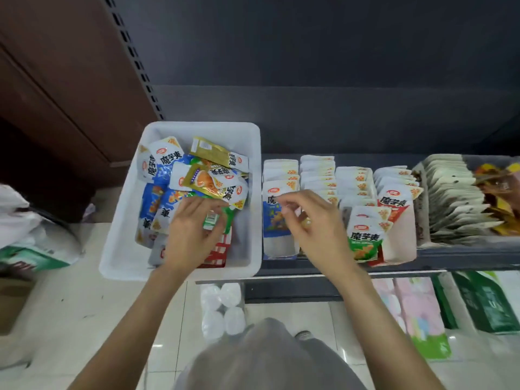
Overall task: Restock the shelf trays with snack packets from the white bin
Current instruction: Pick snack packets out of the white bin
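We see two bare forearms with no sleeves, watch or rings on the left hand or right hand. Below, we see grey clothing and a shoe tip.

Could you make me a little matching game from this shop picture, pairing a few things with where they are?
Things:
1. white bin
2. left hand
3. right hand
4. green packet

Places:
A. over the shelf trays, holding nothing
B. inside the bin, gripping a small green packet
C. front of a shelf tray
D. left of the trays, full of mixed packets

Pairs: 1-D, 2-B, 3-A, 4-C
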`<state>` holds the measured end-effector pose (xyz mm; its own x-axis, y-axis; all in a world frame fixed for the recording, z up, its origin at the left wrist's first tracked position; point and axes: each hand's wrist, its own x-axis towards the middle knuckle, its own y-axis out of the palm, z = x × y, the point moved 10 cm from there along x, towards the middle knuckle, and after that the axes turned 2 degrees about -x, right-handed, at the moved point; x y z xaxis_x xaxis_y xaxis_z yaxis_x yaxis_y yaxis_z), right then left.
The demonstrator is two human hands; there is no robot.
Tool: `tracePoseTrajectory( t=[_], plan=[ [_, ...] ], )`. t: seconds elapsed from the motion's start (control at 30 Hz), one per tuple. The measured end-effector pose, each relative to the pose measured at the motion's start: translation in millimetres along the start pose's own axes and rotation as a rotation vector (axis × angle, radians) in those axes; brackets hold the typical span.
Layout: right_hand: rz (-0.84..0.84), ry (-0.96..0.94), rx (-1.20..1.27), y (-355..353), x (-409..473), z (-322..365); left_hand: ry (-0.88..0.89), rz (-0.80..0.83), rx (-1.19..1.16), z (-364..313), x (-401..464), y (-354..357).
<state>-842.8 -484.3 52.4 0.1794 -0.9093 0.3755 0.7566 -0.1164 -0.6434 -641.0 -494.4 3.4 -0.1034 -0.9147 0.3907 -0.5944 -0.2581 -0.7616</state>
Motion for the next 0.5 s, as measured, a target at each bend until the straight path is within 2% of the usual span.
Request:
tracePoseTrajectory(
  t=[0.1, 0.17, 0.33, 0.43, 0.5],
  plan=[
    [0.301, 0.042, -0.012, 98.4, 16.8, 4.7, -0.181, 0.227, 0.143, 77.0, -16.4, 11.6],
    [0.442, 0.053, -0.11, 151.6, 23.5, 7.5, -0.228, 0.337, 0.171, 101.3, -21.7, 18.0],
    [0.643, 0.077, -0.517, 225.9, 31.9, -4.3, -0.061, 0.574, 0.243, 104.3, -11.2, 42.6],
    [0.706, 0.144, -0.698, 245.0, 35.9, -20.2, -0.072, 0.71, 0.343, 118.3, -12.3, 55.8],
    [0.706, 0.212, -0.716, 249.4, 36.2, -31.0, -0.071, 0.723, 0.377, 122.8, -13.1, 59.5]
  ],
)
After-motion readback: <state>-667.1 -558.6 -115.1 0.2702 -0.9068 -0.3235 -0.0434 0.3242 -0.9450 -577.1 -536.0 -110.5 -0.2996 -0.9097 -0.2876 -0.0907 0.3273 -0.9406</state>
